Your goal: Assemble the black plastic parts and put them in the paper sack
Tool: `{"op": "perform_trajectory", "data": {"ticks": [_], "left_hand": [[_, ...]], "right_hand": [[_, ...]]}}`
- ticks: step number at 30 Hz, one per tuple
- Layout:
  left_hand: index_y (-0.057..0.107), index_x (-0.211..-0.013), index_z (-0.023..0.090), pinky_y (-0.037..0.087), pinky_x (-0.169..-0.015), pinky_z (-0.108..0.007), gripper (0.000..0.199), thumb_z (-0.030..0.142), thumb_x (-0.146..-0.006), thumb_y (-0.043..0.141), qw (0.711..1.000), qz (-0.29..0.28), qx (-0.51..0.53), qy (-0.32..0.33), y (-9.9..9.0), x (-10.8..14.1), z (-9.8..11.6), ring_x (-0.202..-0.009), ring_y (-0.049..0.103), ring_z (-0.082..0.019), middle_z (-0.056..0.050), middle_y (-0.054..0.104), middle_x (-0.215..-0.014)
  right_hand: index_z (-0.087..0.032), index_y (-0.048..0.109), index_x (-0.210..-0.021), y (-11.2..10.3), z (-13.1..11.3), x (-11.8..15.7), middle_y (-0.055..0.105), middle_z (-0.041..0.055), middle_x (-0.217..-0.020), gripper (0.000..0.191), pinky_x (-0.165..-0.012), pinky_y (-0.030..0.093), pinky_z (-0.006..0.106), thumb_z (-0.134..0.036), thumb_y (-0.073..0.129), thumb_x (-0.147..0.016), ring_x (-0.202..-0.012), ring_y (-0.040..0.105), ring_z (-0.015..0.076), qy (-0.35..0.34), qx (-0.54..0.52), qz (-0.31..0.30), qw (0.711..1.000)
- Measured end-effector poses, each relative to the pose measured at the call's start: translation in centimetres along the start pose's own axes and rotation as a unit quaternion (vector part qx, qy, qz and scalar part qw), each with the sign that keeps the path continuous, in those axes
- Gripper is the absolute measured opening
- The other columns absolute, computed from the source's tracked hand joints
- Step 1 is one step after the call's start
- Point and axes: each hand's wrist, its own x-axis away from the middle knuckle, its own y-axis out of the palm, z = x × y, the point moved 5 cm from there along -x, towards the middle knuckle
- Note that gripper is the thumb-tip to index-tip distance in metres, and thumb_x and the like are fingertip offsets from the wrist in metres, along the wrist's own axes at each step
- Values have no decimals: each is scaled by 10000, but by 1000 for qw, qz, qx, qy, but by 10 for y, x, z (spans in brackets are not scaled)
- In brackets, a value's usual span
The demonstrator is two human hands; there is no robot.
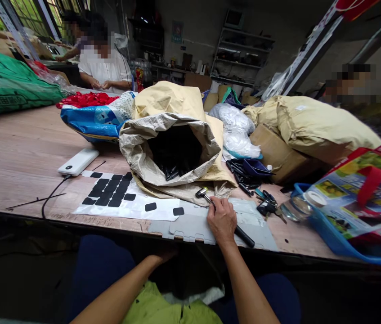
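Note:
My right hand [222,220] is closed around a small hammer [244,236], its metal head pointing up-left and its black handle end sticking out at lower right. Beneath it lies a grey board [193,228] at the table's front edge. My left hand [166,253] is down below the table edge in shadow, its fingers hidden. Black rounded patches [109,191] sit in rows on a white sheet [163,212], with two apart at its right. Behind the board a large open sack [129,144] holds dark pieces.
A white power bank [78,162] with a cable is at left. Red pieces [89,99] fill a blue bag [92,120]. Keys [267,204], a clear jar [296,208] and a blue basket [328,234] stand right. Two people [105,67] sit behind; another person [352,85] is at right.

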Motion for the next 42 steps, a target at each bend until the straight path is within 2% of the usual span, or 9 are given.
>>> {"op": "perform_trajectory", "data": {"ticks": [4,7,11,14,20,26,31,35,42], "left_hand": [[751,-856,220,527,-646,-335,270,461,-740,788,959,-283,-23,12,2,45,65,-672,639,-214,-19,697,-718],[741,-1110,215,548,-706,-320,435,526,-806,748,892,-434,27,126,-40,76,151,-775,691,-215,-37,736,-850],[725,-1126,190,531,-812,-323,326,417,-907,641,954,-84,-57,283,-153,31,246,-878,668,-209,-53,729,-954],[736,-1103,204,475,-953,-386,288,188,-830,643,895,243,-252,278,-217,-13,273,-1035,602,-255,-73,707,-1082],[768,-937,226,341,-1079,-493,307,36,-738,631,808,266,-461,254,-229,-57,266,-1203,498,-323,-98,690,-1062],[757,-949,231,417,-927,-432,135,258,-822,718,801,367,-402,247,-240,-9,235,-1037,555,-292,-76,695,-969],[744,-999,236,442,-855,-364,158,315,-865,713,867,301,-263,297,-190,35,192,-921,595,-221,-30,717,-961],[748,-996,251,354,-1014,-445,163,307,-843,757,854,295,-300,306,-149,44,172,-1007,584,-239,-19,735,-964],[724,-1055,271,152,-1183,-508,242,305,-822,781,849,303,-298,314,-137,37,162,-1025,594,-216,13,713,-961]], "right_hand": [[-249,693,-1170,1,0,0,607,59,-984,283,-757,317,314,-203,556,-927,-927,483,212,-3,4,5,1000],[-248,685,-1187,1,-1,0,609,60,-1002,288,-757,316,314,-202,559,-932,-934,488,212,-1,9,-2,1000],[-249,682,-1193,0,-1,-1,613,60,-1008,284,-760,315,315,-209,565,-937,-935,492,212,2,12,-6,1000],[-252,685,-1179,0,0,-1,616,56,-1000,273,-763,315,315,-210,574,-932,-941,495,212,7,9,-5,1000],[-257,689,-1167,1,0,-1,619,52,-1004,273,-771,316,313,-205,582,-922,-956,494,212,10,6,-3,1000],[-265,697,-1162,2,1,-2,622,44,-1013,278,-779,312,307,-211,614,-902,-962,497,204,21,-1,-1,1000],[-267,692,-1171,3,1,-2,619,42,-1024,283,-775,311,307,-216,610,-905,-955,496,203,20,5,-4,1000],[-269,684,-1185,3,1,-1,613,40,-1027,288,-776,321,309,-219,604,-913,-953,490,199,14,15,-2,1000],[-264,690,-1187,4,0,-1,615,48,-1014,282,-769,336,309,-216,593,-926,-939,497,198,12,18,-11,1000]]}}
